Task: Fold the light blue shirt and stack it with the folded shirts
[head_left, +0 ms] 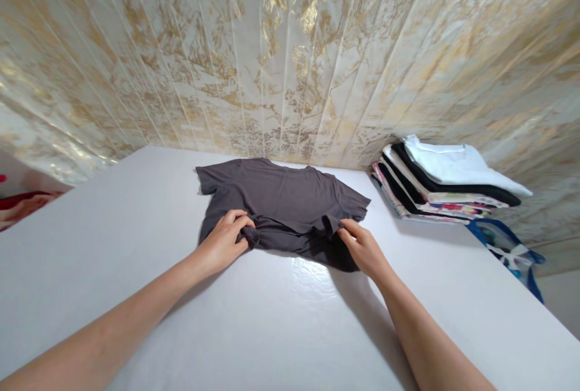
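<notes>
A dark grey T-shirt (281, 191) lies on the white table (272, 324), its short sleeves spread to both sides and its neck toward the wall. The part nearest me is bunched and folded back on itself. My left hand (226, 235) is closed on a gathered bit of the fabric at the near left. At the near right, my right hand (360, 245) pinches a raised edge of the same shirt between thumb and fingers. The fabric inside each grip is partly hidden by my fingers.
A stack of folded clothes (444, 182), white on top, stands at the table's back right. Beside it, a blue-edged clear bag (507, 252) sits past the table's right edge. A gold-patterned curtain (272, 58) hangs behind. Red fabric (27, 206) shows at far left.
</notes>
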{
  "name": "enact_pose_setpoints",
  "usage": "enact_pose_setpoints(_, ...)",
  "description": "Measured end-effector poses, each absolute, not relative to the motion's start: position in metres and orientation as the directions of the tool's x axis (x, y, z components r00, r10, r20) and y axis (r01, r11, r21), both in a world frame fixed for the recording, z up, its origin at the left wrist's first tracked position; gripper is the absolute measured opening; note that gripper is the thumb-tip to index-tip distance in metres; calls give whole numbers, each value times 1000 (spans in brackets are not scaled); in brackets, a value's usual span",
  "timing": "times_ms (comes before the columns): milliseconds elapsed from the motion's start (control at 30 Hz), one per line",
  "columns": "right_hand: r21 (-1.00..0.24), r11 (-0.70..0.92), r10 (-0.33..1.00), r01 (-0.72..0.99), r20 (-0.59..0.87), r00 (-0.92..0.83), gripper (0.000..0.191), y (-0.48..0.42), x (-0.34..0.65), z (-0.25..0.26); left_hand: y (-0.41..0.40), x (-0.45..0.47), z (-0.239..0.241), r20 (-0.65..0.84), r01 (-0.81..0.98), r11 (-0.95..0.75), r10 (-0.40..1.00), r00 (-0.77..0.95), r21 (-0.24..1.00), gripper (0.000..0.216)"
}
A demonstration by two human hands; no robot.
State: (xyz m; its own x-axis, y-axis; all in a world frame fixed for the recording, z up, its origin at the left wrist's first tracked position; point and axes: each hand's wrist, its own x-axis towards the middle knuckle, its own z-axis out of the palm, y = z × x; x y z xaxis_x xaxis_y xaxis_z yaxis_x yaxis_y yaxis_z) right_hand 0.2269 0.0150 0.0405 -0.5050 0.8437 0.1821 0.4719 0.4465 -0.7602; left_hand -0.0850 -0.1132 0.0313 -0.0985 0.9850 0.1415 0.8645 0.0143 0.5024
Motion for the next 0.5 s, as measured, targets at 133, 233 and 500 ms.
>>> enact_pose_setpoints(133, -967, 167, 948, 191, 104, -301, 35, 23, 233, 50, -113, -97, 36, 147, 819, 73, 971, -189, 569, 24)
enact_pose_setpoints(233, -998, 62, 963, 24, 53, -263, 42, 21, 233, 60, -122, -102, 47, 162, 775, 101, 953, -255, 625, 14)
enact_pose_setpoints(500, -997, 8, 876, 71, -27, -482, 29, -19, 259, 88, -185, -114, 79, 94, 270, 23, 905, -415, 963, 7)
